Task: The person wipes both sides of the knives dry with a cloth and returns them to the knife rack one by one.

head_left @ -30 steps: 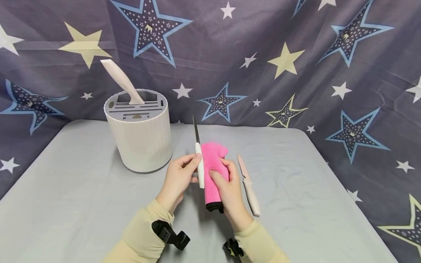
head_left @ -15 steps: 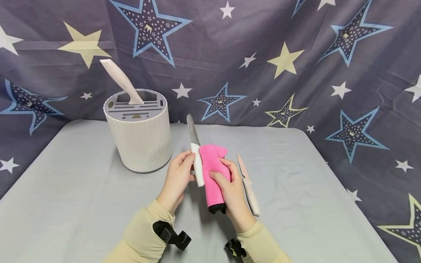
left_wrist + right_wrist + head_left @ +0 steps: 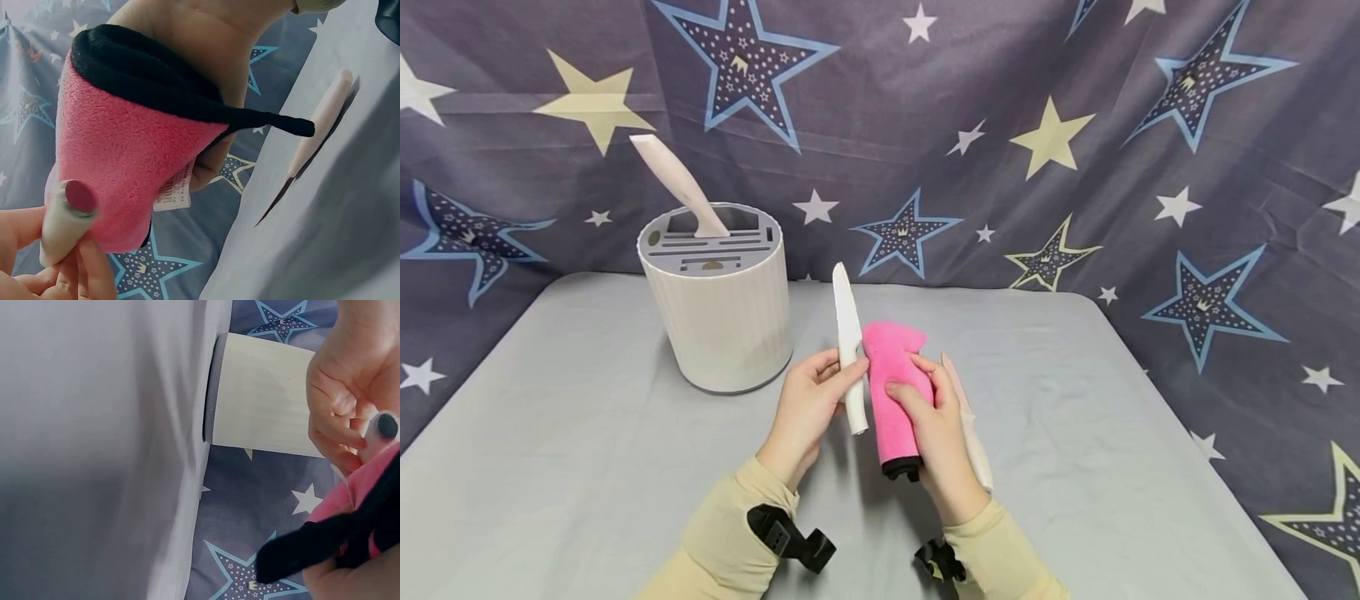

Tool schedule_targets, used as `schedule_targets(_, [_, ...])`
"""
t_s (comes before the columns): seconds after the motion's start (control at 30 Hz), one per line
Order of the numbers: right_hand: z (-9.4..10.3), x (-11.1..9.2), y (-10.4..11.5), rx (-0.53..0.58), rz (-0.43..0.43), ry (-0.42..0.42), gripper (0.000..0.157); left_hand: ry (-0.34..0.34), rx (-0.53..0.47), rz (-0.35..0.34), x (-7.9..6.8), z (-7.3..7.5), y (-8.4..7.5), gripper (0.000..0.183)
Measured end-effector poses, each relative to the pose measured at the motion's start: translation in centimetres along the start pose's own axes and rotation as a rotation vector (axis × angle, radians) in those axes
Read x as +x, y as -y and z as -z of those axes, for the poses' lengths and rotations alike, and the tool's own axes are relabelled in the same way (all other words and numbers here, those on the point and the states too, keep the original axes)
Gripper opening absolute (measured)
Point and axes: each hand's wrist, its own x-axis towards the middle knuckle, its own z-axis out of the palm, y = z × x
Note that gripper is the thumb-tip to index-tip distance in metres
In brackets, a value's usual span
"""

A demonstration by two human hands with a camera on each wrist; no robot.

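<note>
My left hand [image 3: 801,412] pinches the white handle of a kitchen knife [image 3: 847,312] between thumb and fingers. The blade points up and away from me, its flat side showing pale. A folded pink cloth [image 3: 897,429] with black edging is gripped in my right hand [image 3: 938,421], just right of the knife. In the left wrist view the handle's butt end [image 3: 80,199] overlaps the pink cloth, and a white label [image 3: 174,190] hangs from the cloth. Beyond my right hand a smaller knife [image 3: 976,454] lies on the table, partly hidden by that hand.
At the back left stands a cream ribbed knife block [image 3: 722,329] with a grey slotted top. One knife handle [image 3: 673,179] leans out of it. Grey cloth covers the table [image 3: 1097,450], and a star-patterned curtain [image 3: 865,100] hangs behind and along both sides.
The knife in my left hand has turned from edge-on to show its flat side. My right hand and the cloth have shifted slightly right, away from the knife, covering part of the lying knife.
</note>
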Motion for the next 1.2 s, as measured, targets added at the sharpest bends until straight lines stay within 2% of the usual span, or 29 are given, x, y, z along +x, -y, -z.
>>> schedule_targets(0.23, [0.08,0.33,0.06,-0.011,0.042,-0.024,0.044,0.006,0.012,0.015,-0.21,-0.02,0.06,0.049])
schedule_targets(0.53, [0.11,0.35,0.01,0.023,0.035,-0.019,0.043,0.039,-0.025,0.035,-0.38,-0.14,0.21,0.041])
schedule_targets(0.73, [0.16,0.2,0.03,0.029,0.03,-0.019,0.044,0.06,-0.018,0.028,-0.58,0.04,0.29,0.042])
schedule_targets(1.2, [-0.37,-0.02,-0.17,0.056,0.019,-0.013,0.042,0.035,-0.025,0.038,-0.65,-0.04,0.31,0.041])
